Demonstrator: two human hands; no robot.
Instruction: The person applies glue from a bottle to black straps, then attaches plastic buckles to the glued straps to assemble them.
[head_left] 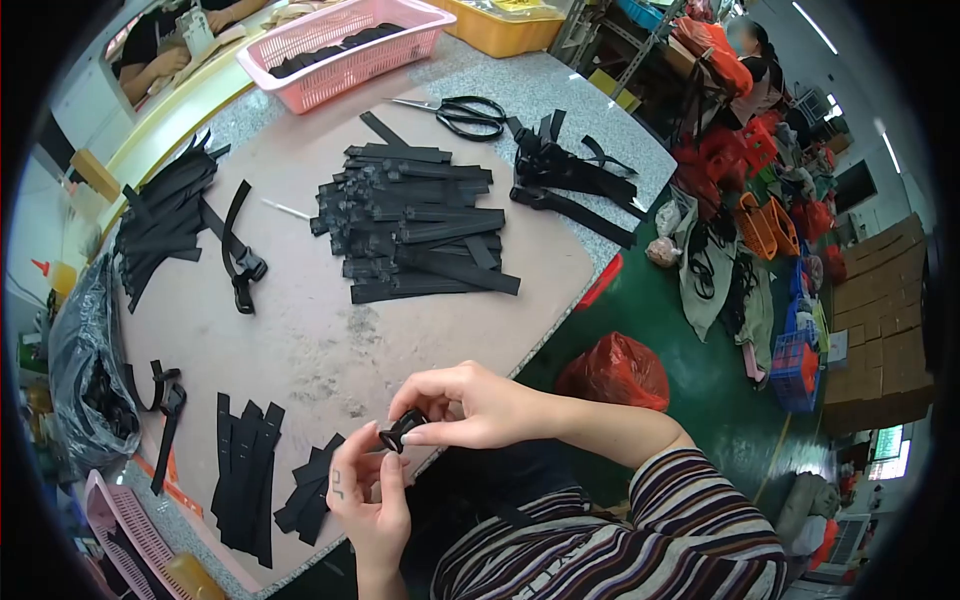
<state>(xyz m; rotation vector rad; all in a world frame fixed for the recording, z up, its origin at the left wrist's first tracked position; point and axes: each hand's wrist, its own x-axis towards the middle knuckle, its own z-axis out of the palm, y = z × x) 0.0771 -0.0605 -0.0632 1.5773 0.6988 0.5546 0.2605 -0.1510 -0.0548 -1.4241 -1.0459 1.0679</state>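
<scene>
Left hand point(366, 492) is standing upright at lower centre, with its thumb and index finger slightly parted at the left end of one black buckle point(401, 430); whether it is gripping cannot be told. Right hand point(470, 405) is extending leftward from a bent elbow, its fingers curling and its thumb pressing the buckle against them. The buckle is sitting between the hands, near the front edge of the tabletop point(350, 335).

Five groups of black straps are lying on this surface: a large pile point(410, 220) at centre, a bundle point(165, 225) at upper left, a buckled cluster point(570, 175) at upper right, a stack point(245, 470) at lower left and a small stack point(312, 490) just beside the left hand. Overlap is preventing a count of individual straps. Two separate buckled straps, one upper point(250, 265) and one lower point(172, 402), are lying at left. One pair of scissors point(440, 107) is resting at upper centre.
</scene>
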